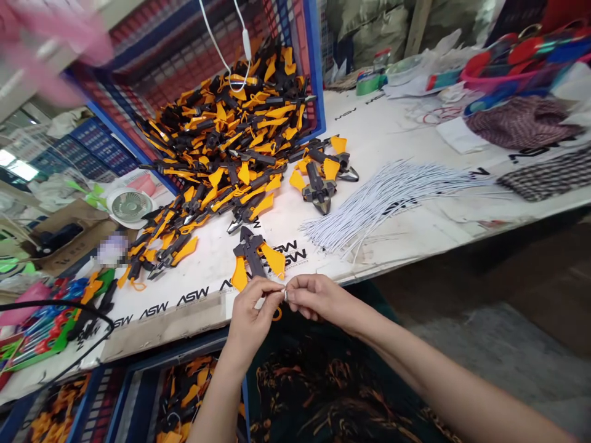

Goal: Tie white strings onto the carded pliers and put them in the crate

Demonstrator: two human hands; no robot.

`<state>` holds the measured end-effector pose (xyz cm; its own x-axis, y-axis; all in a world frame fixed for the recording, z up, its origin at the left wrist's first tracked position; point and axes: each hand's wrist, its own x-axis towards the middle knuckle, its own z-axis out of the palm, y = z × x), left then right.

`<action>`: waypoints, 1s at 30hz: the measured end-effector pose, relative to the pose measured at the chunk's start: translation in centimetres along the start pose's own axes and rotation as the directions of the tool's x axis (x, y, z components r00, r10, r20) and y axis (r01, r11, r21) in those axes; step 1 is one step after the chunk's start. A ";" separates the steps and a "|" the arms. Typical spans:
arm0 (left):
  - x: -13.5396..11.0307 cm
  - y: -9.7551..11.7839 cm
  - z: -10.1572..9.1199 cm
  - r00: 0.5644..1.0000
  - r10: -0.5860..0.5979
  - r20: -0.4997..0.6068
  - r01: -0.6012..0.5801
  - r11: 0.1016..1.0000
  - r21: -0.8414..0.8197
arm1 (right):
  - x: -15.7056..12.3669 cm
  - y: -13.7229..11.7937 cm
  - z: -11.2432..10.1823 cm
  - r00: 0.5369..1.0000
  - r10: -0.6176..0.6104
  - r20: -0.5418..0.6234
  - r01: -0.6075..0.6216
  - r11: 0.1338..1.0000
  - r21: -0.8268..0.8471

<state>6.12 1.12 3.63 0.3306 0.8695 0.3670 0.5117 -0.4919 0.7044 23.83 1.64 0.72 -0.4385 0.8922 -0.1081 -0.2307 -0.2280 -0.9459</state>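
Observation:
My left hand (253, 307) and my right hand (318, 296) meet at the table's front edge, each closed in a pinch. A short bit of white tie (285, 295) shows between their fingertips. Just beyond lies a black plastic toy (252, 253) with a pointed tip and two orange fins; its near end is hidden by my left hand. Below the fingers an orange loop peeks out. To the right a bundle of thin white ties (383, 200) is spread on the table. Two similar black-and-orange toys (318, 187) rest near that bundle.
A tipped blue-and-red crate (316, 74) spills a heap of black-and-orange toys (231, 135) onto the table. A small fan (130, 206) and a green tray (50, 335) stand left. At right are a pink basket (498, 80) and checked cloth (526, 120). Crates (124, 400) sit below.

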 end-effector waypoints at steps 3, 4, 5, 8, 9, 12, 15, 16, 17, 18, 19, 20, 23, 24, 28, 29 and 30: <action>-0.7 0.0 1.0 0.993 -0.092 -0.076 0.098 0.992 0.076 | 0.3 1.0 0.3 0.995 -0.056 -0.081 0.054 0.998 -0.021; -0.9 0.0 1.4 0.990 -0.114 -0.086 0.123 0.988 0.097 | 0.4 1.3 0.4 0.990 -0.095 -0.108 0.090 0.994 -0.057; -1.1 0.0 1.7 0.988 -0.127 -0.092 0.138 0.983 0.118 | 0.4 1.4 0.4 0.981 -0.141 -0.134 0.127 0.986 -0.111; -1.4 -0.1 2.3 0.979 -0.142 -0.147 0.167 0.971 0.174 | 0.3 1.5 0.5 0.943 -0.280 -0.180 0.206 0.915 -0.346; -1.3 -0.1 2.3 0.972 -0.163 -0.169 0.191 0.968 0.163 | 0.2 1.4 0.4 0.933 -0.318 -0.170 0.225 0.881 -0.416; -0.7 -0.2 2.2 0.938 -0.326 -0.119 0.320 0.945 -0.068 | 0.4 1.3 0.2 0.917 -0.394 -0.065 0.314 0.811 -0.493; 0.1 -0.4 1.8 0.896 -0.443 0.011 0.426 0.853 -0.302 | 1.4 2.0 -0.1 0.913 -0.407 0.016 0.386 0.853 -0.352; 0.4 -0.5 1.7 0.895 -0.446 0.016 0.430 0.852 -0.299 | 1.8 2.4 -0.2 0.918 -0.397 0.022 0.386 0.876 -0.288; 0.6 -0.6 1.5 0.901 -0.433 -0.002 0.418 0.871 -0.257 | 2.2 2.7 -0.3 0.924 -0.383 0.022 0.377 0.896 -0.234; 0.7 -0.6 1.4 0.914 -0.405 -0.031 0.392 0.900 -0.188 | 2.6 3.0 -0.4 0.931 -0.365 0.021 0.362 0.911 -0.196; 0.8 -0.6 1.2 0.928 -0.367 -0.061 0.359 0.927 -0.113 | 2.9 3.2 -0.5 0.938 -0.347 0.023 0.346 0.922 -0.175; 0.9 -0.6 1.1 0.941 -0.328 -0.081 0.325 0.945 -0.047 | 3.1 3.3 -0.5 0.943 -0.332 0.028 0.332 0.928 -0.171; 1.1 -0.7 0.6 0.958 -0.273 -0.085 0.274 0.962 0.002 | 3.3 3.0 -0.6 0.937 -0.347 0.049 0.347 0.901 -0.259; 1.1 -0.7 0.5 0.955 -0.287 -0.078 0.286 0.958 -0.023 | 3.2 2.8 -0.6 0.930 -0.363 0.056 0.363 0.880 -0.306; 1.0 -1.1 0.5 0.898 -0.433 -0.081 0.419 0.896 -0.149 | 2.8 2.7 -0.3 0.903 -0.428 0.046 0.405 0.810 -0.424; 0.9 -1.2 0.7 0.880 -0.469 -0.075 0.450 0.874 -0.184 | 2.8 2.8 -0.2 0.898 -0.439 0.038 0.412 0.805 -0.427; 0.8 -1.3 0.8 0.865 -0.499 -0.054 0.476 0.850 -0.228 | 2.7 3.0 -0.1 0.893 -0.449 0.034 0.419 0.801 -0.426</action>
<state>6.35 2.42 2.47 -0.0119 0.9999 -0.0011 0.4113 0.0058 0.9115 22.06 3.46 -2.41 -0.3179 0.8855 0.3388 0.0015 0.3578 -0.9338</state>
